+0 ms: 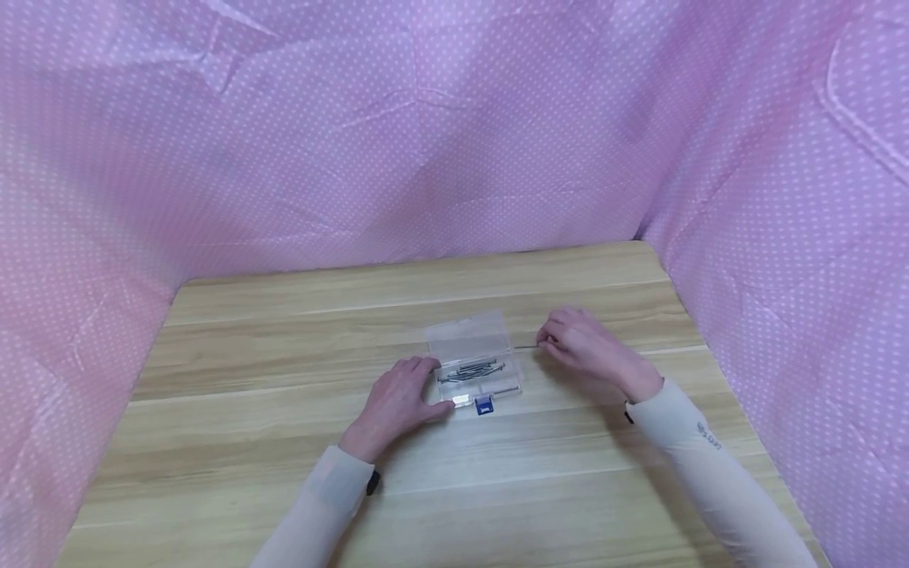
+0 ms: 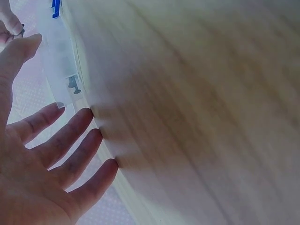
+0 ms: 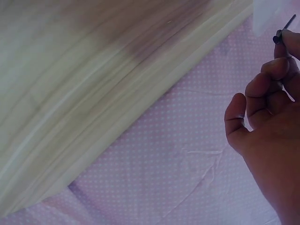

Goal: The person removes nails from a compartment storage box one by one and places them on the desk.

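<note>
A small clear plastic box [image 1: 513,380] lies on the table with its clear lid [image 1: 467,335] folded back and a blue latch [image 1: 484,405] at the front. Several silver nails [image 1: 470,371] lie in its back compartment; a single nail [image 1: 506,390] lies in the front right one. My left hand [image 1: 398,394] rests at the box's left end, thumb at the front, fingers spread and fairly straight. To the right of the box, my right hand [image 1: 578,343] pinches a nail [image 3: 287,26] near its head between thumb and forefinger, shank pointing left towards the box.
The box stands on a wood-grain table [image 1: 248,418] with rounded back corners. Pink dotted cloth [image 1: 419,142] hangs behind the table and along both sides, close to its edges.
</note>
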Tool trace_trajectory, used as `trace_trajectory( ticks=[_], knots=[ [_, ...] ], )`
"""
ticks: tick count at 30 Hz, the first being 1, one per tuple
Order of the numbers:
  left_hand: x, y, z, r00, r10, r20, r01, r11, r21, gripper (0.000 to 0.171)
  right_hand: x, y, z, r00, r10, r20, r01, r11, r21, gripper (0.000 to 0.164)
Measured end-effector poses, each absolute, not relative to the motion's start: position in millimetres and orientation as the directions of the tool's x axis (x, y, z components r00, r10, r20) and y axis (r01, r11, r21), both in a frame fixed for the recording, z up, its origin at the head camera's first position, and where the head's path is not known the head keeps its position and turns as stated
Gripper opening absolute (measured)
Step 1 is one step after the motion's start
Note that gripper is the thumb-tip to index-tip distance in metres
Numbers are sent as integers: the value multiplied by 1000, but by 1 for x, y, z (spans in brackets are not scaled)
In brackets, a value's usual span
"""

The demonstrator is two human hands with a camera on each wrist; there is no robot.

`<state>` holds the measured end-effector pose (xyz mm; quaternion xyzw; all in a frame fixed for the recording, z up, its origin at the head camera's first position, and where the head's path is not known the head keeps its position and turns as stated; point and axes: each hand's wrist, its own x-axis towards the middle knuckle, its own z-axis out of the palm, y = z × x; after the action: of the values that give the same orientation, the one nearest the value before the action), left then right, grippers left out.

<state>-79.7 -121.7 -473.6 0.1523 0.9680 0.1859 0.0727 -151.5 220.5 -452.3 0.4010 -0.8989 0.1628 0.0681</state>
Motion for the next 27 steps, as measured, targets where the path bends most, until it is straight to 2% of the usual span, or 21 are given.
trace_trajectory(
  ticks=[19, 27],
  knots=[
    [-80, -126, -473, -939, 334, -80, 275, 871, 407, 72, -172, 233, -464, -773, -619, 143, -630, 720, -290, 8],
    [-80, -127, -473, -936, 341, -80, 279, 863, 422, 74, -182, 234, -472, -789, -608, 86, -601, 737, -309, 7]
  ],
)
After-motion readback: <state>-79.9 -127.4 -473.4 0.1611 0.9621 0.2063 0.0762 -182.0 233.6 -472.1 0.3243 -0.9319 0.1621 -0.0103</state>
